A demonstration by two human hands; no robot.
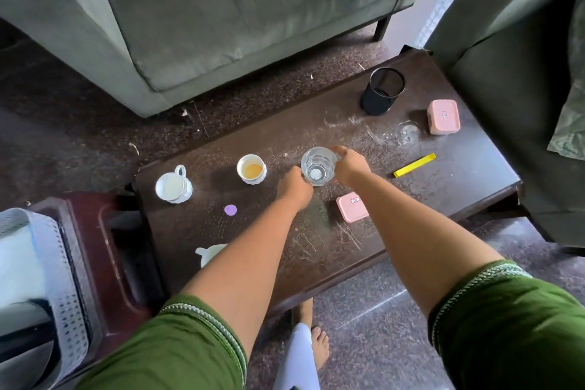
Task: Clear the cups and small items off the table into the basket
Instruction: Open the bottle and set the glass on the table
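A clear drinking glass (pixel 317 165) stands upright at the middle of the dark table (pixel 316 123). My left hand (pixel 294 187) grips its near left side and my right hand (pixel 348 163) grips its right side. A white cup with tea (pixel 251 169) stands left of the glass, a white handled cup (pixel 173 187) further left, and a third white cup (pixel 209 253) is partly hidden by my left forearm. A purple disc (pixel 230 209), two pink lidded boxes (pixel 352 208) (pixel 443 116), a yellow strip (pixel 414 165), a second clear glass (pixel 408 133) and a black mesh holder (pixel 383 91) also sit on the table. The white perforated basket (pixel 41 288) is at the lower left.
The basket rests on a maroon plastic stool (pixel 107 250) touching the table's left end. A grey-green sofa (pixel 221 9) stands beyond the table and another sofa (pixel 522 89) at the right. My bare feet (pixel 313 336) are on the floor below the table's near edge.
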